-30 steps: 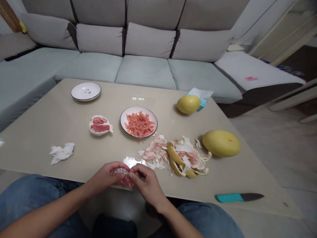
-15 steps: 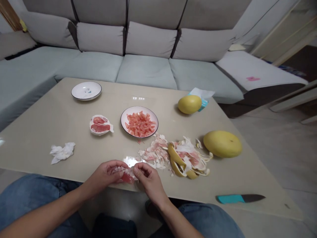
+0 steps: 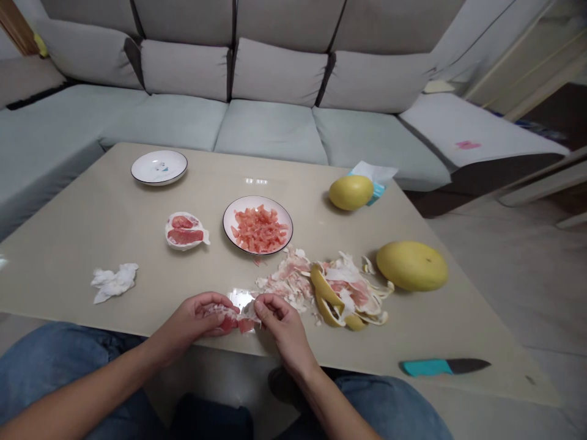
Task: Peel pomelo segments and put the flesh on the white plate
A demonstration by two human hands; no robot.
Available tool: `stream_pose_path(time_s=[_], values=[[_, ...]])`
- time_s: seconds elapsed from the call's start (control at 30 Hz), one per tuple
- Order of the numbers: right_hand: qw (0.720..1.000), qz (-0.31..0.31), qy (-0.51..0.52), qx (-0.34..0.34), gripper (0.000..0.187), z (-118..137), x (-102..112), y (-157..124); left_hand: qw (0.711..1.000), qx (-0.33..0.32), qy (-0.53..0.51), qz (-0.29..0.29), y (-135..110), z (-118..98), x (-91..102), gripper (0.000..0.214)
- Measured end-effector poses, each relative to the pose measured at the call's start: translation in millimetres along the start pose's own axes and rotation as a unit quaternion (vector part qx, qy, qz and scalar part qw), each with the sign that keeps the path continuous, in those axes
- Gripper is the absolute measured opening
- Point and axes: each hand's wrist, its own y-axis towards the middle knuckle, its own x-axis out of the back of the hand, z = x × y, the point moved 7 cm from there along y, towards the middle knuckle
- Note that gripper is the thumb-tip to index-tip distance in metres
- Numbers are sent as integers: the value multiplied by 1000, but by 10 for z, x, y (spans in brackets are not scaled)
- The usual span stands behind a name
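Observation:
Over the near edge of the table, my left hand (image 3: pixel 202 315) is closed around a red pomelo segment (image 3: pixel 226 322) with white membrane on it. My right hand (image 3: pixel 279 324) pinches the pale membrane (image 3: pixel 250 313) at the segment's right end, and a piece of red flesh shows between the two hands. Beyond them a white plate (image 3: pixel 228 238) with a dark rim holds a heap of pink pomelo flesh (image 3: pixel 260 229). Left of that plate lies a partly peeled pomelo chunk (image 3: pixel 184 235) with red flesh showing. Peel and membrane scraps (image 3: pixel 337 287) lie in a pile to the right of my hands.
A whole yellow pomelo (image 3: pixel 411 266) lies right of the peel; another pomelo (image 3: pixel 351 193) rests by a tissue pack (image 3: pixel 376 183). A teal-handled knife (image 3: pixel 444 366) is near the right front edge. Crumpled tissue (image 3: pixel 114 282) and a second plate (image 3: pixel 159 167) are on the left.
My right hand has moved slightly to the right, drawing the membrane away from the segment. More red flesh shows between the hands. My left hand stays nearly in place.

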Motion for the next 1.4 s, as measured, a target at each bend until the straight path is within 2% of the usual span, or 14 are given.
stream_pose_path(time_s=[0.17,0.3,0.43,0.6,0.8,0.93,1.1,1.27,1.4], values=[[999,17,44,-15,30,-27,-36,5,1000,18,3,4,18,26,11,29],[994,46,86,-43,30,-68,-119,-5,999,25,28,30,48,47,-71,29],[995,71,66,-39,31,-67,-208,-35,995,32,62,68,73,62,-191,30],[996,73,25,-42,33,-81,-258,-60,984,40,160,70,80,81,-210,32],[998,57,18,-24,34,-49,-220,-40,991,7,103,90,76,68,-237,29],[997,60,33,-20,32,-27,-229,-42,992,-31,109,62,80,7,-217,30],[998,54,33,-22,32,-16,-233,-56,989,-34,137,47,101,38,-203,29],[999,30,30,0,31,48,-202,-68,990,-39,137,-13,112,63,-103,33],[999,34,16,6,27,40,-225,-97,988,-18,151,-3,98,87,-108,39]])
